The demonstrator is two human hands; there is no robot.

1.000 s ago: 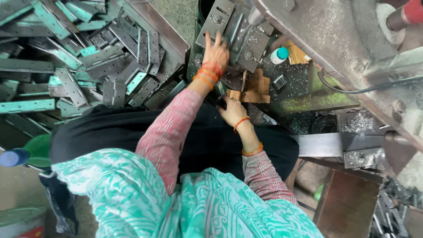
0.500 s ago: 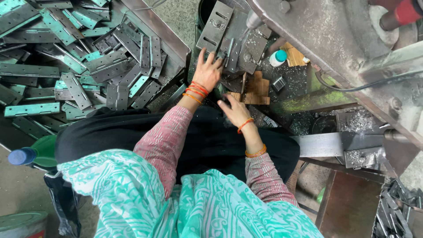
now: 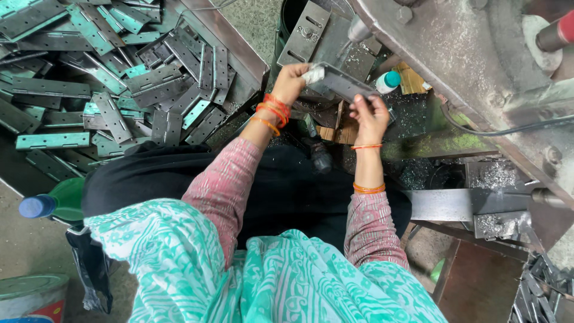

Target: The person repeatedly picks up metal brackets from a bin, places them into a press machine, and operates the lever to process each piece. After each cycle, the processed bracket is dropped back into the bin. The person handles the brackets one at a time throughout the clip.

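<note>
Both my hands hold one long grey metal hinge plate [image 3: 341, 81] in front of the machine. My left hand [image 3: 292, 81] grips its left end, and orange bangles circle that wrist. My right hand [image 3: 371, 113] grips the right end from below, with a thin orange band at the wrist. The plate lies tilted, its left end higher, just under the grey press machine [image 3: 454, 54]. Another flat slotted plate [image 3: 304, 33] rests on the machine bed right behind it.
A big heap of grey and teal hinge plates [image 3: 119, 78] fills the tray at left. A small teal-capped bottle [image 3: 388, 81] stands by wooden blocks [image 3: 412, 81]. A green bottle with blue cap [image 3: 51, 203] lies lower left. Metal shavings [image 3: 496, 176] cover the ledge at right.
My left hand left the pile edge and rose toward the machine. Both hands now grip a hinge plate that neither held half a second ago.
</note>
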